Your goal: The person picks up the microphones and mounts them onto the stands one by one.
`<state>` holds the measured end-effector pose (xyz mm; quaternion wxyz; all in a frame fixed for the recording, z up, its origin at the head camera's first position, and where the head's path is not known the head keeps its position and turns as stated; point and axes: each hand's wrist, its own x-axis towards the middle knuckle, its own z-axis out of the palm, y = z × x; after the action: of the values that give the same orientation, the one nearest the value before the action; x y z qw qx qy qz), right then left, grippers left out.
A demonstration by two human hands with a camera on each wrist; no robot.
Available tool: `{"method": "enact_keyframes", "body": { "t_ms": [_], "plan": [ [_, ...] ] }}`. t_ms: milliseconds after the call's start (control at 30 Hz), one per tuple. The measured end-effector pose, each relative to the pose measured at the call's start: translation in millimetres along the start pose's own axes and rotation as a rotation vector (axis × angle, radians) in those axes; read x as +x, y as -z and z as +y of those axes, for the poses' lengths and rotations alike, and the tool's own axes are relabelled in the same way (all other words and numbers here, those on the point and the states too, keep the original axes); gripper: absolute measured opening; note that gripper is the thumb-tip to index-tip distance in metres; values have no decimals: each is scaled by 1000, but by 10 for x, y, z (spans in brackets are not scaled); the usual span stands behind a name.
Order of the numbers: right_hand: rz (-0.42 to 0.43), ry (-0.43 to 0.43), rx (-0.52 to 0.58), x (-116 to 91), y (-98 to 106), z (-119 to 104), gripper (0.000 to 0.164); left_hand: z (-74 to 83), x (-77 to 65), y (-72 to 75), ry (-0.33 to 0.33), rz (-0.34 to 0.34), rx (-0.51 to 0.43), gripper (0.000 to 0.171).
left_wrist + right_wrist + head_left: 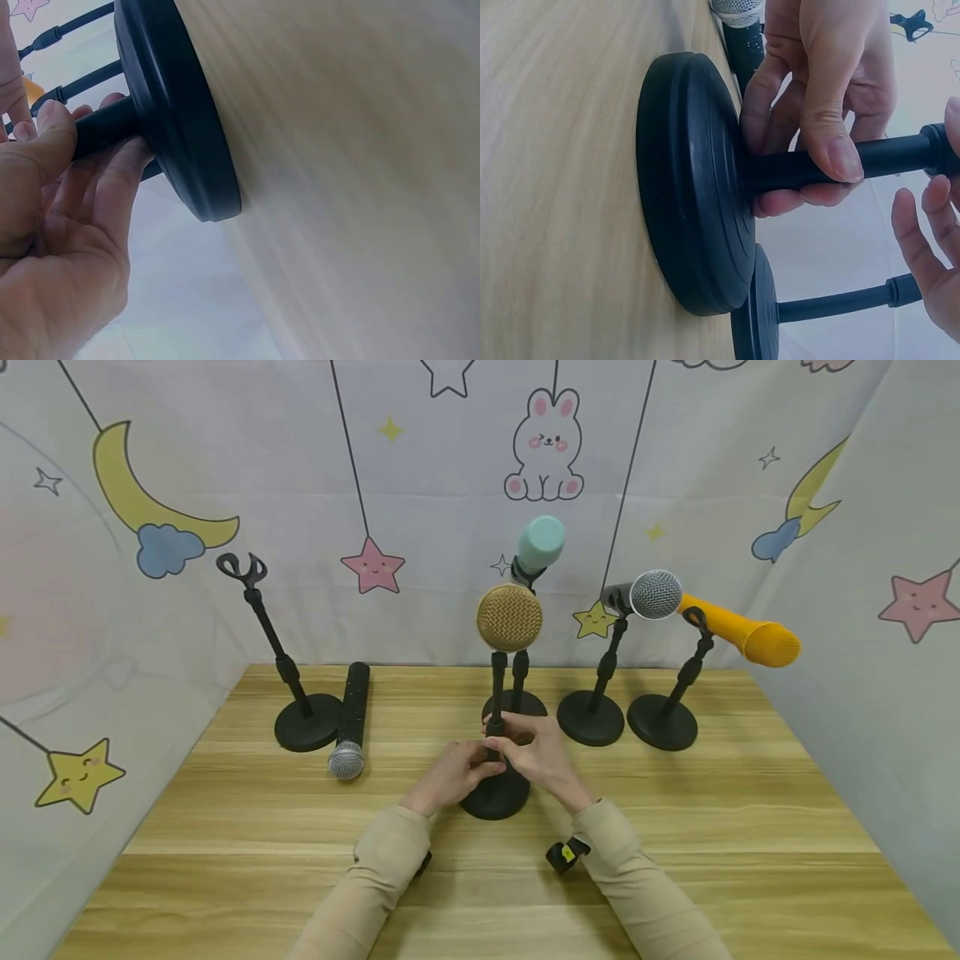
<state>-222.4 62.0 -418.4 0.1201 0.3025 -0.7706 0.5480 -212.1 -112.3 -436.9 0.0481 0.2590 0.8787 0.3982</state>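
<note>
Ctr stand (495, 802) well off tbl (225, 835) edges at 3/9 o'clock; L hand (455, 773) grips pole (892, 154), R hand (542, 753) pinches collar (494, 727); 5 stands (663, 725), 5 mics (510, 618).

Pale backdrop (285, 443) with rabbit (548, 447), yellow moon (123, 493) and pink star (373, 567) behind a wood-grain table (780, 835).
</note>
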Motion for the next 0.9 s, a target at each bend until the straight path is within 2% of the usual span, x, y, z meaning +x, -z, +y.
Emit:
{"method": "enact_keyframes", "body": {
  "t_ms": [133, 467, 733, 900],
  "plan": [
    [6, 2, 10, -7, -4, 5, 23, 5, -7, -5, 2, 7, -3, 25],
    [-54, 25, -2, -8, 33, 72, 25, 20, -4, -25, 36, 6, -28, 29],
    [-88, -28, -21, -43, 115, 88, 33, 30, 22, -37, 72, 5, -21, 18],
    [-89, -35, -49, -77, 204, 142, 36, 37, 15, -24, 79, 16, -13, 17]
  ]
}}
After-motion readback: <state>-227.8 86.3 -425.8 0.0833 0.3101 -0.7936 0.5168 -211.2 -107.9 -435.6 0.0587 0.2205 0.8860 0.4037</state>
